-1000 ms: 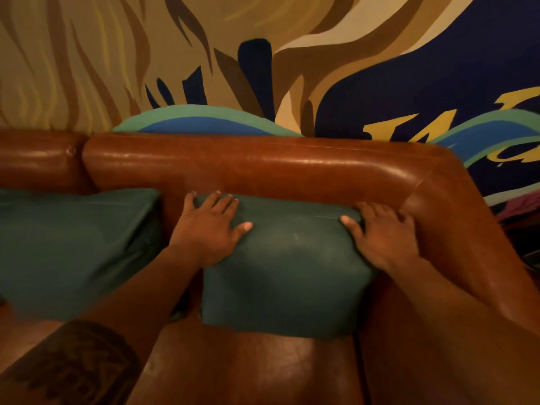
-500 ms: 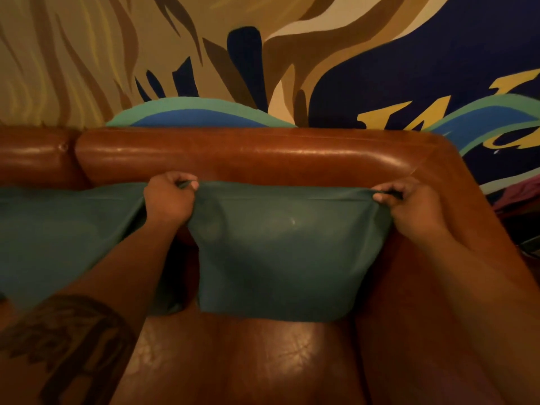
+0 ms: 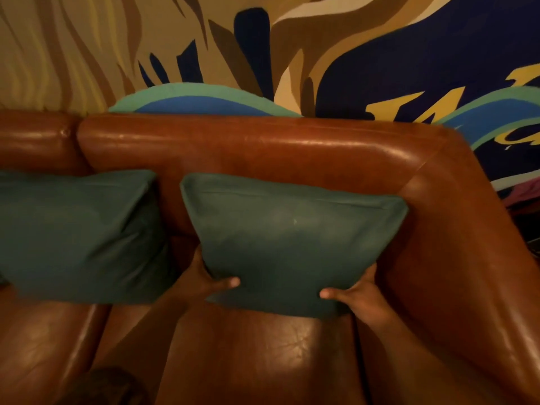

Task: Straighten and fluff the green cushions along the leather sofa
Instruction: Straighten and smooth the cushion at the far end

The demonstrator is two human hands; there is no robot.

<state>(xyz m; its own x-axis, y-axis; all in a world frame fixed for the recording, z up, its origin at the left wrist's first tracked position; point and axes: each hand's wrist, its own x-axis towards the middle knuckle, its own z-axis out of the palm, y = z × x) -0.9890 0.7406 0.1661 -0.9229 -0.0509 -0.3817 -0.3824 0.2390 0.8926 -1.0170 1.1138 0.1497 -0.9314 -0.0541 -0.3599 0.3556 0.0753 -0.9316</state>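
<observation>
two green cushions [image 3: 73,229] — left hand [image 3: 201,283], right hand [image 3: 359,293] both clasp right cushion [image 3: 292,244].

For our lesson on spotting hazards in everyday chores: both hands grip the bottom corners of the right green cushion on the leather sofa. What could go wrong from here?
1. The left hand and right hand hold only the lower corners of the right cushion, so its top may flop forward.
2. The left cushion sits close by; a sideways tug might knock it askew.
</observation>
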